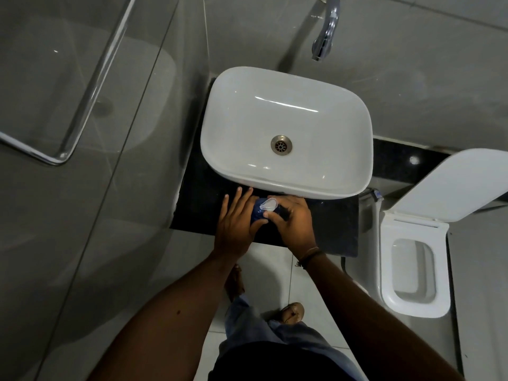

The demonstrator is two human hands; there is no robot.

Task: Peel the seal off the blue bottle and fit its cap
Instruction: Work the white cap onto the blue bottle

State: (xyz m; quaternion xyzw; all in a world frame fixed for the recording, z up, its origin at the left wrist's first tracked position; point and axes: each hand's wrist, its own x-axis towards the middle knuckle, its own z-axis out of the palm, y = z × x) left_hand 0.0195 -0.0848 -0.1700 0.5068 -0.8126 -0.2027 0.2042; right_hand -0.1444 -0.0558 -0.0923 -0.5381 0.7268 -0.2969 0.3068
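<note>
A blue bottle (257, 213) stands on the dark counter (198, 204) just in front of the basin, mostly hidden between my hands. My left hand (236, 224) rests against its left side with the fingers spread and the thumb pressed on the bottle. My right hand (292, 218) is closed around the bottle's top from the right. A clear, pale piece (268, 204), a cap or a seal, sits at the bottle's top between my fingers; I cannot tell which it is.
A white basin (286, 130) with a metal drain (281, 144) fills the counter behind the bottle. A chrome tap (325, 31) hangs above it. A white toilet (415, 270) with raised lid stands at the right. Glass panel with a chrome rail (82, 86) at the left.
</note>
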